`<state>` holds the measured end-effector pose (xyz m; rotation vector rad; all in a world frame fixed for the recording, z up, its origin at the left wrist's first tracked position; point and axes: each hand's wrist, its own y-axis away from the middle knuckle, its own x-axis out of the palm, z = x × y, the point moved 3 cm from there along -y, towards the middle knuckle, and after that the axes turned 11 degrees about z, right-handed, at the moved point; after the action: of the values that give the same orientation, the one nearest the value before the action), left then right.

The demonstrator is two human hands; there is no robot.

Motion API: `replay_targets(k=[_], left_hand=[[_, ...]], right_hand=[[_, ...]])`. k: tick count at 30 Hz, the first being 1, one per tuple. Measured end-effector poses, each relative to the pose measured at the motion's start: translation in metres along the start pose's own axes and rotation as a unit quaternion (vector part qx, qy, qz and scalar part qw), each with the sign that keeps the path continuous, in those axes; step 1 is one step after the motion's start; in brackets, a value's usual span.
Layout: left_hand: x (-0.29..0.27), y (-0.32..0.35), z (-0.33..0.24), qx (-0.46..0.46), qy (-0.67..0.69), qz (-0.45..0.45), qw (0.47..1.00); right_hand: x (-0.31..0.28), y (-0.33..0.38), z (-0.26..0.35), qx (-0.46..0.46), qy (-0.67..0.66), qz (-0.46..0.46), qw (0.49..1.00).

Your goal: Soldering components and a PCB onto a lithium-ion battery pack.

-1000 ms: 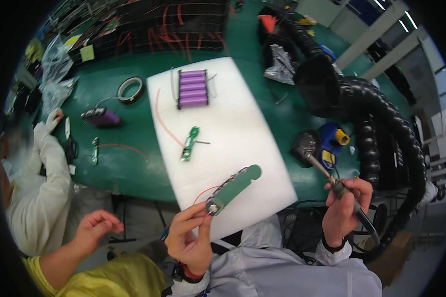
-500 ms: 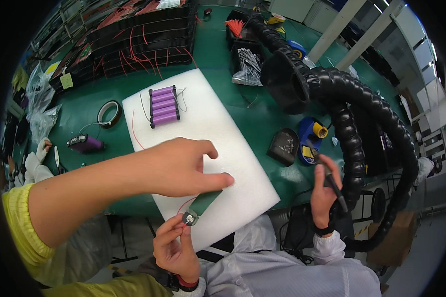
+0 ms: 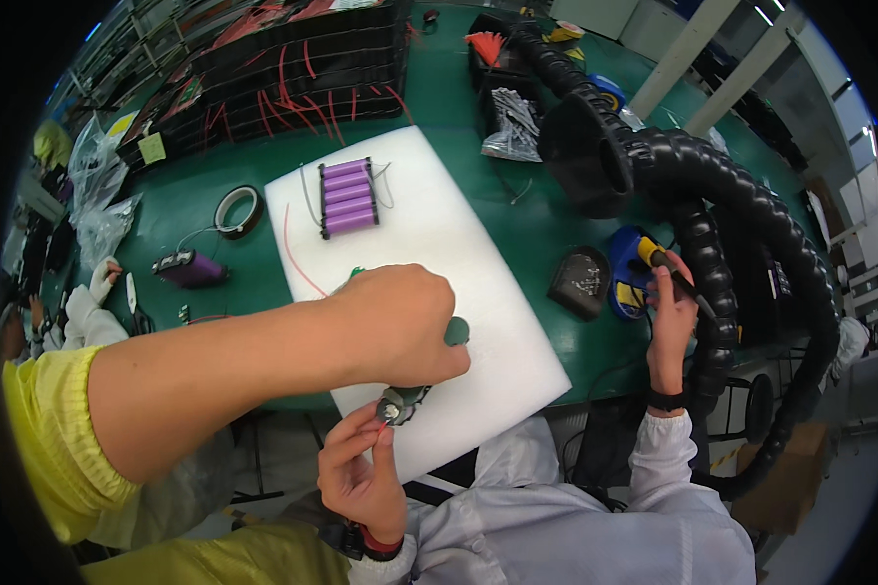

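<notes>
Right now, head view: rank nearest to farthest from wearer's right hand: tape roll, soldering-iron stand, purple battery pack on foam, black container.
1. Soldering-iron stand: just left of right hand.
2. Black container: left of stand.
3. Purple battery pack: upper part of white foam.
4. Tape roll: left of foam.

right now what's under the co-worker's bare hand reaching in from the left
Beneath the co-worker's hand is a green pack: its rounded far end and near end show, its middle is covered. The white foam sheet spreads below. A green piece peeks beyond the wrist, mostly hidden.
</notes>
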<state>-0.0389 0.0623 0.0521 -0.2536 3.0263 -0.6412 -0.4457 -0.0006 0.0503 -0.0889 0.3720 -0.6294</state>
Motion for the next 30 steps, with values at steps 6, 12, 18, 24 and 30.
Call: replay_targets(k=[6, 12, 18, 24, 30], left_hand=[[0.002, -0.002, 0.0, 0.001, 0.036, -0.025, 0.999], [0.005, -0.004, 0.0, 0.011, 0.036, -0.008, 0.999], [-0.003, 0.002, -0.001, -0.023, 0.059, -0.036, 0.997], [-0.021, -0.034, -0.082, 0.276, -0.653, 0.509, 0.487], [-0.016, -0.03, -0.076, 0.186, -0.65, 0.519, 0.523]], right_hand=[[0.007, 0.01, 0.002, 0.053, -0.124, -0.014, 0.991], [0.005, 0.021, 0.014, 0.019, -0.161, -0.023, 0.986], [0.012, 0.035, 0.011, 0.01, -0.196, -0.028, 0.98], [0.013, 0.065, 0.031, 0.03, -0.258, 0.034, 0.965], [0.018, 0.086, 0.058, 0.034, -0.169, 0.127, 0.977]])
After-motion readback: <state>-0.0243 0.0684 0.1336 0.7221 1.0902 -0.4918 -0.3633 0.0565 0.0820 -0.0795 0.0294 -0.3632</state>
